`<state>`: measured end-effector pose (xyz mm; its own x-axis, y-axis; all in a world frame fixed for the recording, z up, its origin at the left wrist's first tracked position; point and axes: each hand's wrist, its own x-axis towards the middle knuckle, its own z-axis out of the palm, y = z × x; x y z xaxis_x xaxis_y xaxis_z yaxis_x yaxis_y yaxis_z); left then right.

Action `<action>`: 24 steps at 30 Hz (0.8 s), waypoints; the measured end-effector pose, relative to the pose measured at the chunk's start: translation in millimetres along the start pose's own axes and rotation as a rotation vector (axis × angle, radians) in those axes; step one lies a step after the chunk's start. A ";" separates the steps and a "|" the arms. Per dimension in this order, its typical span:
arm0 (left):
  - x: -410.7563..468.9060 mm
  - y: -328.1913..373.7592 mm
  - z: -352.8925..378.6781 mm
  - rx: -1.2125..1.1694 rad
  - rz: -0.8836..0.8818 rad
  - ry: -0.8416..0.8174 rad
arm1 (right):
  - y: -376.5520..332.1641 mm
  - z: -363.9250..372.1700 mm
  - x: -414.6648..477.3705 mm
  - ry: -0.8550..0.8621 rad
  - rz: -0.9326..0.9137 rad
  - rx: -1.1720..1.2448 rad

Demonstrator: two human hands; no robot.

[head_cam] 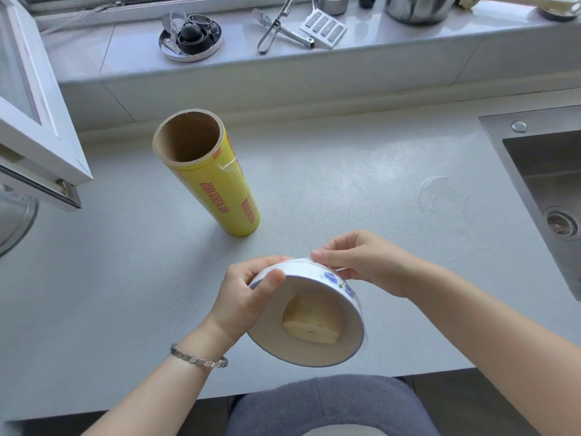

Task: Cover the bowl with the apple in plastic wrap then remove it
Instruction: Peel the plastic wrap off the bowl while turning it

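A white bowl (pixel 355 313) with blue flower prints is tilted toward me above the counter's front edge. A pale apple piece (pixel 309 324) lies inside it. Clear plastic wrap (pixel 320 262) clings over the bowl's mouth and far rim. My left hand (pixel 248 294) grips the bowl's left rim, thumb on the inside edge. My right hand (pixel 361 262) pinches the wrap at the far rim. A yellow roll of plastic wrap (pixel 226 190) with red print stands upright on the counter behind the bowl.
The grey counter (pixel 345 190) carries a loose clear piece of wrap (pixel 443 193) to the right. A steel sink (pixel 550 190) lies at the right edge. An open window frame (pixel 34 130) juts in at left. Utensils (pixel 283 29) and a round tin (pixel 190 36) sit on the sill.
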<state>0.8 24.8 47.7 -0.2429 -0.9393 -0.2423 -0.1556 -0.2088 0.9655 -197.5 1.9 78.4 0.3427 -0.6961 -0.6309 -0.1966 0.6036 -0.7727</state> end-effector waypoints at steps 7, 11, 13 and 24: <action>-4.9 -1.6 2.0 0.008 0.001 -0.034 | 6.6 2.8 6.0 0.058 0.085 -0.033; -3.7 3.6 8.7 -0.014 0.021 -0.057 | 21.9 8.5 8.8 0.136 0.132 -0.254; -1.4 6.5 9.3 -0.030 0.026 -0.051 | 22.2 7.3 6.5 0.161 0.137 -0.169; 3.7 3.0 6.7 0.013 -0.048 0.029 | 20.0 19.5 -30.9 0.029 -0.394 -0.135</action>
<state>-7.0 22.6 49.0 -0.2067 -0.9359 -0.2853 -0.1791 -0.2505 0.9514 -194.1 43.0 83.8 0.3897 -0.8755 -0.2856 -0.1750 0.2341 -0.9563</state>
